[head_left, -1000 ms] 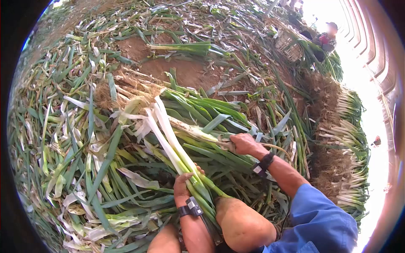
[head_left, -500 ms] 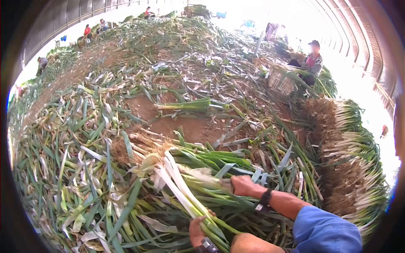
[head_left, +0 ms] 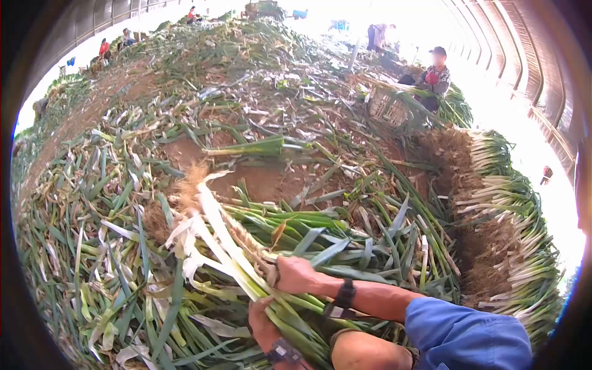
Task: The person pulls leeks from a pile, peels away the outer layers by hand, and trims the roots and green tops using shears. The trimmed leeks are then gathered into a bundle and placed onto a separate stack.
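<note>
My left hand [head_left: 262,317] is wrapped round a few long green onions [head_left: 237,271], white stems and tangled roots pointing up and to the left. Their green leaves run down past my wrist beside my bare knee [head_left: 367,353]. My right hand [head_left: 296,274] is closed against these stems, just above the left. A brownish strip [head_left: 245,239] leads up to its fingers; what exactly they grip is hidden. Pale loosened outer leaves [head_left: 188,240] hang at the stems' left side. Behind lie more green onions [head_left: 277,225] in a pile.
A long row of cleaned green onions [head_left: 493,203] lines the right side, roots inward. A person [head_left: 436,77] sits beyond it by a woven basket [head_left: 387,108]. Leaf scraps [head_left: 92,246] cover the ground, with a single bundle [head_left: 246,148] ahead. Other people work farther back.
My right hand has moved left, from away at the right with a pale leaf strip, back against the stems. My left hand has shifted left and up with the green onions. The view has turned slightly.
</note>
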A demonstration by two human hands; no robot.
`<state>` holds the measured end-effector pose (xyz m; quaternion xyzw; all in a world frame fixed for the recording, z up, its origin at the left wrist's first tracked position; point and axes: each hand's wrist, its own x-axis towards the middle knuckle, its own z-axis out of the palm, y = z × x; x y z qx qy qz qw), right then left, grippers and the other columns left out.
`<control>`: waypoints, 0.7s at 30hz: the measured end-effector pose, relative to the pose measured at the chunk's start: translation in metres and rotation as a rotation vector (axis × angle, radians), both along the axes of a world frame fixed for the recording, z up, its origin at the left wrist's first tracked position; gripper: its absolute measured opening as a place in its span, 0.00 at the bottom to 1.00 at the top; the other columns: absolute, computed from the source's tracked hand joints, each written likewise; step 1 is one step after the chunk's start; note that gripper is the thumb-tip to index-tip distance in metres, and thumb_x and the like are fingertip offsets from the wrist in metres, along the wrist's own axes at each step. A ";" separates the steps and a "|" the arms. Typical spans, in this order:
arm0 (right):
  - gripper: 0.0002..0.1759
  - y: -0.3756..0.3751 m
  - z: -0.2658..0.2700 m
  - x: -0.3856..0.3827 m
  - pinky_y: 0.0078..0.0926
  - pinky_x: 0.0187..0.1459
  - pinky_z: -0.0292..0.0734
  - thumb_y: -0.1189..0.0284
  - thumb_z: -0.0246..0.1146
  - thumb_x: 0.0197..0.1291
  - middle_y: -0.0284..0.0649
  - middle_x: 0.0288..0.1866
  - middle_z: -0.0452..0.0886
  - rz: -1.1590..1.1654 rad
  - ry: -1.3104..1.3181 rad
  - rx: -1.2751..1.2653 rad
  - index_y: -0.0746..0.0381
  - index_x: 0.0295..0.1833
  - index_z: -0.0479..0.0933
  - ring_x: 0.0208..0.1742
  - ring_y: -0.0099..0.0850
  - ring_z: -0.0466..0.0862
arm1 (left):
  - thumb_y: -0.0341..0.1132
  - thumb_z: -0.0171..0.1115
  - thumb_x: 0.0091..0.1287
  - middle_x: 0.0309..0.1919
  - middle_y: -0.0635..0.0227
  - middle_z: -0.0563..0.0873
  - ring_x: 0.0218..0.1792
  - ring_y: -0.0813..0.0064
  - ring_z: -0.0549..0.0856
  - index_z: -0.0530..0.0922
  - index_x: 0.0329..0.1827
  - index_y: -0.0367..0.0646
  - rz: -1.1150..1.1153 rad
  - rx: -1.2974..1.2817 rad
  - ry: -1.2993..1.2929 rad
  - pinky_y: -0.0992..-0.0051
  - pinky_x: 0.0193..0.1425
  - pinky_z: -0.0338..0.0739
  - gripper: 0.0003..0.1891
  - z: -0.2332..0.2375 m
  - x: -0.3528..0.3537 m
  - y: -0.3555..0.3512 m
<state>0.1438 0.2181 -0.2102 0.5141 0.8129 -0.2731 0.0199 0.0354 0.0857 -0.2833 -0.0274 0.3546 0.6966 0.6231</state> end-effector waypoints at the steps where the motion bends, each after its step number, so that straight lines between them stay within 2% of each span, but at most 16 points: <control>1: 0.26 -0.001 -0.014 -0.004 0.48 0.45 0.82 0.59 0.69 0.50 0.60 0.38 0.85 0.019 0.034 -0.086 0.71 0.46 0.78 0.41 0.55 0.87 | 0.32 0.64 0.52 0.46 0.52 0.83 0.44 0.53 0.84 0.72 0.60 0.28 -0.019 -0.023 -0.007 0.59 0.58 0.80 0.30 -0.021 0.000 -0.006; 2: 0.25 -0.002 -0.020 -0.001 0.47 0.46 0.82 0.59 0.69 0.50 0.61 0.38 0.85 -0.009 0.043 -0.085 0.71 0.44 0.78 0.42 0.56 0.87 | 0.32 0.64 0.52 0.46 0.52 0.83 0.45 0.53 0.85 0.72 0.60 0.27 -0.034 -0.039 -0.010 0.59 0.59 0.80 0.31 -0.047 -0.002 -0.011; 3: 0.24 0.000 -0.024 0.004 0.46 0.47 0.82 0.60 0.69 0.50 0.62 0.37 0.84 -0.027 0.049 -0.078 0.72 0.42 0.78 0.43 0.56 0.87 | 0.32 0.64 0.53 0.47 0.51 0.83 0.45 0.53 0.85 0.71 0.61 0.26 -0.038 -0.048 -0.015 0.60 0.60 0.80 0.31 -0.042 -0.006 -0.009; 4: 0.23 0.004 -0.037 0.012 0.48 0.44 0.82 0.60 0.69 0.50 0.60 0.35 0.85 -0.045 0.067 -0.003 0.72 0.40 0.80 0.41 0.56 0.87 | 0.32 0.63 0.54 0.49 0.48 0.84 0.50 0.54 0.86 0.72 0.61 0.25 -0.091 0.105 -0.143 0.61 0.63 0.80 0.30 -0.038 -0.002 -0.013; 6: 0.18 0.014 -0.055 0.052 0.48 0.33 0.82 0.61 0.68 0.51 0.54 0.28 0.85 0.072 -0.077 0.076 0.68 0.33 0.82 0.31 0.52 0.87 | 0.31 0.62 0.57 0.53 0.43 0.85 0.53 0.51 0.86 0.72 0.65 0.21 -0.004 0.112 -0.366 0.60 0.61 0.80 0.32 -0.058 0.005 -0.027; 7: 0.17 0.013 -0.037 0.066 0.48 0.33 0.81 0.61 0.68 0.50 0.54 0.27 0.84 0.060 -0.188 0.010 0.67 0.30 0.81 0.31 0.52 0.87 | 0.34 0.63 0.58 0.51 0.43 0.86 0.52 0.52 0.86 0.72 0.64 0.21 0.025 -0.001 -0.194 0.61 0.60 0.81 0.32 -0.057 0.009 -0.029; 8: 0.15 0.010 -0.023 0.078 0.49 0.33 0.81 0.62 0.67 0.49 0.53 0.25 0.83 0.058 -0.283 -0.059 0.65 0.27 0.80 0.31 0.53 0.86 | 0.35 0.63 0.59 0.51 0.45 0.86 0.50 0.54 0.87 0.74 0.63 0.22 -0.035 -0.040 -0.103 0.62 0.58 0.82 0.30 -0.068 0.005 -0.036; 9: 0.15 0.012 -0.029 0.101 0.51 0.35 0.80 0.62 0.67 0.50 0.54 0.28 0.84 0.132 -0.319 -0.030 0.66 0.30 0.79 0.34 0.53 0.87 | 0.33 0.65 0.58 0.49 0.49 0.87 0.48 0.56 0.88 0.76 0.60 0.24 -0.093 -0.107 -0.107 0.63 0.56 0.84 0.28 -0.072 0.002 -0.036; 10: 0.16 0.007 -0.030 0.122 0.52 0.37 0.80 0.62 0.67 0.51 0.55 0.30 0.84 0.160 -0.312 0.022 0.66 0.33 0.79 0.36 0.54 0.86 | 0.33 0.67 0.57 0.44 0.49 0.88 0.44 0.57 0.89 0.79 0.56 0.25 -0.031 -0.100 -0.127 0.62 0.55 0.84 0.25 -0.077 0.009 -0.032; 11: 0.17 0.002 -0.029 0.139 0.53 0.39 0.79 0.62 0.66 0.52 0.56 0.32 0.84 0.174 -0.313 0.084 0.67 0.35 0.78 0.37 0.55 0.86 | 0.32 0.68 0.56 0.45 0.48 0.88 0.44 0.58 0.89 0.79 0.56 0.25 -0.039 -0.078 -0.132 0.63 0.54 0.85 0.25 -0.086 0.013 -0.031; 14: 0.18 -0.023 -0.012 0.153 0.55 0.42 0.79 0.62 0.66 0.53 0.57 0.34 0.85 0.169 -0.396 -0.052 0.67 0.39 0.78 0.39 0.57 0.85 | 0.31 0.67 0.56 0.49 0.49 0.88 0.45 0.59 0.89 0.76 0.60 0.24 -0.055 -0.025 -0.187 0.63 0.54 0.86 0.28 -0.095 0.026 -0.023; 19: 0.18 -0.024 -0.034 0.127 0.53 0.41 0.80 0.61 0.66 0.53 0.57 0.34 0.85 0.105 -0.307 -0.073 0.67 0.38 0.79 0.39 0.56 0.86 | 0.30 0.66 0.57 0.52 0.51 0.87 0.45 0.60 0.88 0.72 0.66 0.25 -0.052 -0.013 -0.124 0.63 0.55 0.87 0.32 -0.083 0.034 -0.023; 20: 0.18 -0.017 -0.040 0.113 0.53 0.40 0.80 0.60 0.66 0.53 0.57 0.34 0.85 0.085 -0.284 -0.079 0.67 0.38 0.80 0.40 0.56 0.86 | 0.27 0.65 0.57 0.54 0.51 0.87 0.46 0.64 0.88 0.73 0.65 0.29 -0.078 -0.018 -0.178 0.65 0.52 0.86 0.30 -0.093 0.033 -0.024; 21: 0.22 -0.009 -0.047 0.097 0.50 0.38 0.81 0.55 0.63 0.59 0.56 0.34 0.87 0.114 -0.286 -0.064 0.66 0.34 0.82 0.35 0.52 0.88 | 0.30 0.64 0.59 0.50 0.54 0.87 0.45 0.66 0.87 0.75 0.63 0.28 -0.128 -0.047 -0.152 0.66 0.49 0.85 0.28 -0.103 0.032 -0.028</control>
